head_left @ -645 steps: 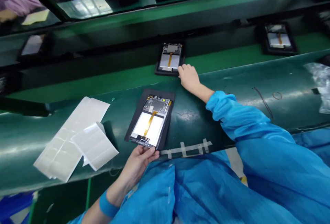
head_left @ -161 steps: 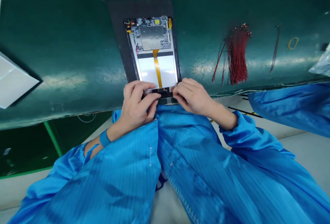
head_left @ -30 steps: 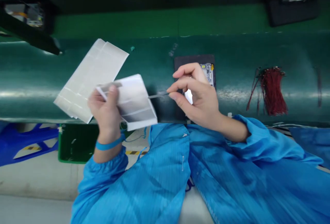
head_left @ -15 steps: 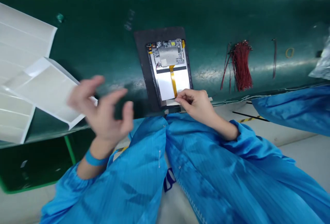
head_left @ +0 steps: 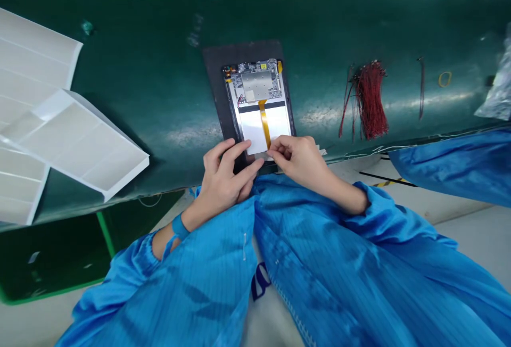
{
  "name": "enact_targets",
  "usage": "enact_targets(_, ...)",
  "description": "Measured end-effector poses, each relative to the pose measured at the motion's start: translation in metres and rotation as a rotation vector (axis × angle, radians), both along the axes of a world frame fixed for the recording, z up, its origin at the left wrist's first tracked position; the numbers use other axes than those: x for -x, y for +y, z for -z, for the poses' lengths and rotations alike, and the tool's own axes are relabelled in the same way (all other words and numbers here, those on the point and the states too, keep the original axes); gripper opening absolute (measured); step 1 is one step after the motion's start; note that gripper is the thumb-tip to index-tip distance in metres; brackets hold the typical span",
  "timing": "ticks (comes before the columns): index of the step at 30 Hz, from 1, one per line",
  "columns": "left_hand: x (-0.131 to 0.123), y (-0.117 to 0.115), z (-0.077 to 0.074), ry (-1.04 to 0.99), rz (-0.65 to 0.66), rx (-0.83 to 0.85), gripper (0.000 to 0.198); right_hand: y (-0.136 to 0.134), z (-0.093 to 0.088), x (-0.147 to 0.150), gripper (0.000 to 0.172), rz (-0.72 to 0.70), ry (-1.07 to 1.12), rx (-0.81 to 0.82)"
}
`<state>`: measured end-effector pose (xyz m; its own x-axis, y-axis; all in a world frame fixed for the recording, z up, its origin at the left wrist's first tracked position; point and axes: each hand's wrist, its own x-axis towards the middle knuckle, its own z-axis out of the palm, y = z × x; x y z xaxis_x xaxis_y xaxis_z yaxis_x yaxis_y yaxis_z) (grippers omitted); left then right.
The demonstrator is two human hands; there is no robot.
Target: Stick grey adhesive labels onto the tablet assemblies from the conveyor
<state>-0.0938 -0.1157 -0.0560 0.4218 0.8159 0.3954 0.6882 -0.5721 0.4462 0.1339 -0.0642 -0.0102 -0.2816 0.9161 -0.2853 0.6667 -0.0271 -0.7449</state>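
An opened tablet [head_left: 249, 132] lies on a dark mat [head_left: 213, 78], its circuit board [head_left: 257, 86] and white battery area exposed. A yellow-orange ribbon cable [head_left: 264, 122] runs down its middle. My left hand [head_left: 225, 176], a blue band at the wrist, rests at the tablet's lower left corner with fingers apart. Its fingertips touch the lower edge. My right hand [head_left: 301, 158] is closed in a pinch at the lower edge, near the end of the ribbon cable. What its fingertips grip, over a pale strip there, is hidden.
Pale lined sheets [head_left: 32, 65] and a folded one [head_left: 91, 142] lie on the left of the green table [head_left: 175, 86]. To the right are a bundle of dark red wires [head_left: 371, 102], a single wire [head_left: 422, 89], a yellow rubber band [head_left: 444, 79] and a silvery bag [head_left: 499, 89].
My left hand has come from over the folded sheet on the left to the tablet's lower left corner. My right hand stays pinched at the lower edge, barely moved.
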Motion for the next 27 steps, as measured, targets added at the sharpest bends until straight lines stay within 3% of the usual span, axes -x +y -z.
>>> enact_targets(8, -0.005, 0.007, 0.007, 0.044, 0.013, 0.064, 0.042, -0.003, 0.000, 0.006, 0.012, -0.081, -0.149, -0.047)
enact_targets(11, 0.001, 0.005, 0.008, 0.039, -0.002, 0.076, 0.042, -0.004, 0.005, -0.003, 0.007, -0.118, -0.300, -0.159)
enact_targets(14, 0.008, -0.002, 0.007, 0.064, -0.035, 0.082, 0.047, -0.008, 0.011, -0.025, 0.008, -0.098, -0.360, -0.383)
enact_targets(16, 0.009, -0.008, 0.007, 0.106, -0.037, 0.062, 0.052, -0.011, 0.015, -0.039, 0.011, -0.201, -0.321, -0.611)
enact_targets(20, 0.007, -0.010, -0.001, 0.172, 0.066, -0.010, 0.043, -0.012, 0.025, -0.060, 0.020, -0.597, -0.260, -0.912)
enact_targets(23, 0.013, 0.014, -0.013, 0.092, 0.083, 0.036, 0.021, -0.005, 0.035, -0.072, 0.022, -0.593, -0.226, -0.959)
enact_targets(27, 0.025, 0.083, -0.025, 0.017, -0.223, 0.017, 0.010, 0.004, 0.048, -0.080, 0.022, -0.552, -0.101, -0.974)
